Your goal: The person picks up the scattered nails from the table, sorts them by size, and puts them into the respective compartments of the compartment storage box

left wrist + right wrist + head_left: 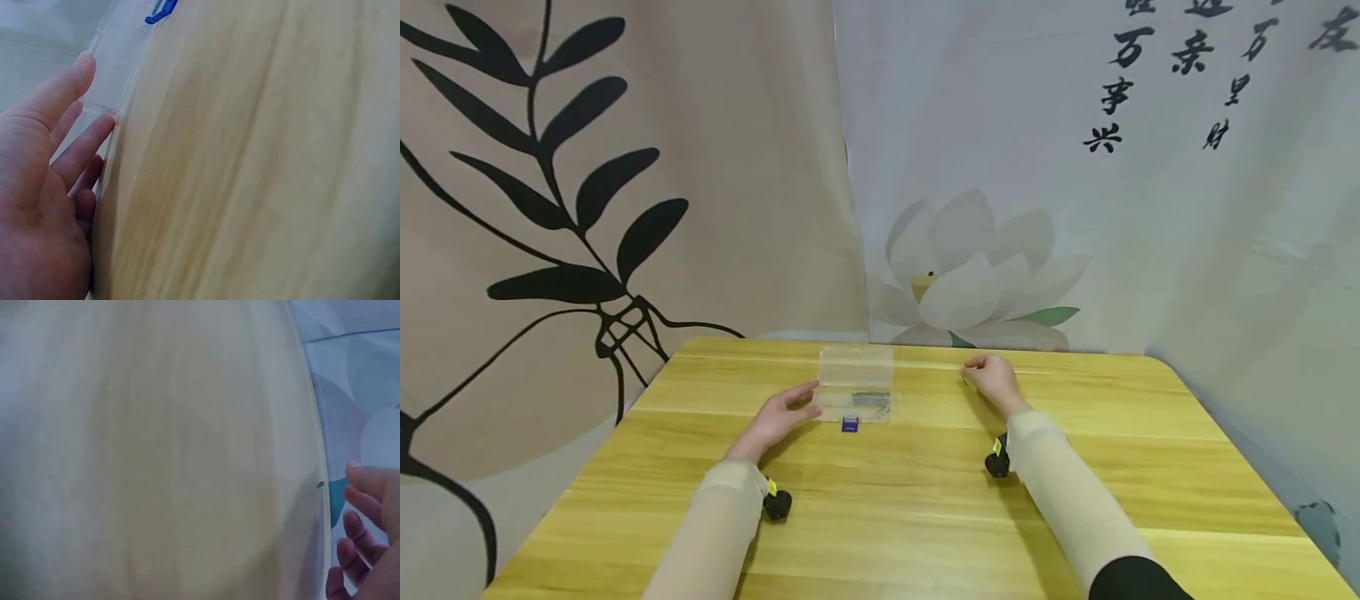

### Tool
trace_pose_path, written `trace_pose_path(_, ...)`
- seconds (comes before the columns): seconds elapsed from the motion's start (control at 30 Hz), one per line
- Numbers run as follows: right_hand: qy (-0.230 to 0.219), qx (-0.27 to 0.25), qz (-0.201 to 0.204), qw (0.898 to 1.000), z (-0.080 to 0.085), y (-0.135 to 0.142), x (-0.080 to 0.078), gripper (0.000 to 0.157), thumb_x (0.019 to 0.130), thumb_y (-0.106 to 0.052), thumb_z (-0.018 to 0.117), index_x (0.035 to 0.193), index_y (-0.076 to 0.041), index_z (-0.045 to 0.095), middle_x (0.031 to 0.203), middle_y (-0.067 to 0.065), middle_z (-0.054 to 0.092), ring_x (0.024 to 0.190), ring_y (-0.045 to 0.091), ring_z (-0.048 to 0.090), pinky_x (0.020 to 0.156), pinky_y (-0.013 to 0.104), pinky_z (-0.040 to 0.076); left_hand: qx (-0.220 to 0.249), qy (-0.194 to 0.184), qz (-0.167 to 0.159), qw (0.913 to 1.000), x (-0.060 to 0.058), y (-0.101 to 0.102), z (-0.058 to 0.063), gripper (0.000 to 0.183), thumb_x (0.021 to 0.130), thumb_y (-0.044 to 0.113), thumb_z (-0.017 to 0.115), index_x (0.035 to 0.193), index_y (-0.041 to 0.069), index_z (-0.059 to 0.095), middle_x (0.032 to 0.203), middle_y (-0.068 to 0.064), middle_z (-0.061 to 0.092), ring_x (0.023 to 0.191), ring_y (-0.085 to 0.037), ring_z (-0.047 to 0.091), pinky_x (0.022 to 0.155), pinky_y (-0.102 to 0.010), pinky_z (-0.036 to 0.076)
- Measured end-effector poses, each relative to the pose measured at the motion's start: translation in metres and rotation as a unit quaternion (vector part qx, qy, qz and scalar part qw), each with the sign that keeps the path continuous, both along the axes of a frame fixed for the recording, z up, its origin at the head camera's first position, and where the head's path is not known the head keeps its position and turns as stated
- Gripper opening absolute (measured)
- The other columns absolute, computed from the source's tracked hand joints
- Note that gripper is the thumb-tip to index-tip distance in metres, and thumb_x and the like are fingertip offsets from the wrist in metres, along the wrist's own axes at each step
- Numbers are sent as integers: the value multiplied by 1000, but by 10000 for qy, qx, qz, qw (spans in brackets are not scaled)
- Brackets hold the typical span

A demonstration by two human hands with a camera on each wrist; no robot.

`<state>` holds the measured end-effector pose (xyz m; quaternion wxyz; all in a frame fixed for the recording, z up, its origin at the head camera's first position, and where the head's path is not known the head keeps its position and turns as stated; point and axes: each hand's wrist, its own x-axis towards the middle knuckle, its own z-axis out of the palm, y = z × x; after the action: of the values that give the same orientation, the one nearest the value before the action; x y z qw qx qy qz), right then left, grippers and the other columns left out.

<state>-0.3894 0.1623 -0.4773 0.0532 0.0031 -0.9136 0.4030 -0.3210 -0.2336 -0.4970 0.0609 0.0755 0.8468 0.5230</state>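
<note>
A clear plastic box (831,402) lies with its lid (856,365) opened away from me. Thin grey pieces (871,400), too small to name, lie in its right part. At the box's front edge is a blue clasp (850,424), partly seen in the left wrist view as a blue piece (161,11). My left hand (784,421) rests beside the box's left side, thumb and fingers spread and touching it. To the right of the box, my right hand (996,383) hovers with loosely bent fingers. Near its fingertips a tiny dark piece (320,484) shows at the table edge.
The wooden table (880,517) carries the box near its far edge. Behind that edge hangs a cloth backdrop (985,275) with a lotus print. Each wrist wears a small black camera (777,504).
</note>
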Motion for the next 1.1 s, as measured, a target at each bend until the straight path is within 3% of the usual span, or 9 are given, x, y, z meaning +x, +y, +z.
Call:
trace_pose_path(0.23, -191, 530, -166, 9983, -3, 1, 1, 27, 89, -25, 69, 107, -6, 74, 115, 14, 68, 105, 32, 61, 91, 46, 47, 93, -54, 18, 9999, 1, 3, 0, 63, 93, 28, 68, 148, 14, 41, 147, -17, 43, 137, -36, 35, 112, -57, 21)
trace_pose_path(0.57, -187, 1250, -344, 9914, -4, -3, 0, 15, 87, -25, 70, 94, -14, 78, 100, 5, 72, 86, 23, 65, 73, 41, 52, -36, -4, -63, 10000, 0, 5, -2, 64, 92, 31, 68, 148, 15, 42, 146, -17, 44, 136, -37, 36, 110, -59, 23)
trace_pose_path(0.83, -107, 1605, -180, 9868, -2, -7, -1, 12, 88, -19, 66, 84, -13, 76, 88, 3, 71, 71, 19, 61, 60, 37, 50, 63, -89, -11, 9999, -1, 3, -2, 65, 91, 31, 69, 148, 17, 42, 147, -17, 43, 136, -36, 35, 111, -58, 23)
trace_pose_path(1.1, 82, 1584, 2, 9873, -5, -7, -2, 15, 89, -15, 62, 82, -12, 74, 87, 4, 70, 69, 19, 60, 64, 40, 51, 9, -31, -7, 10000, -1, 0, -2, 63, 93, 29, 67, 148, 16, 41, 147, -17, 42, 137, -36, 35, 111, -58, 22)
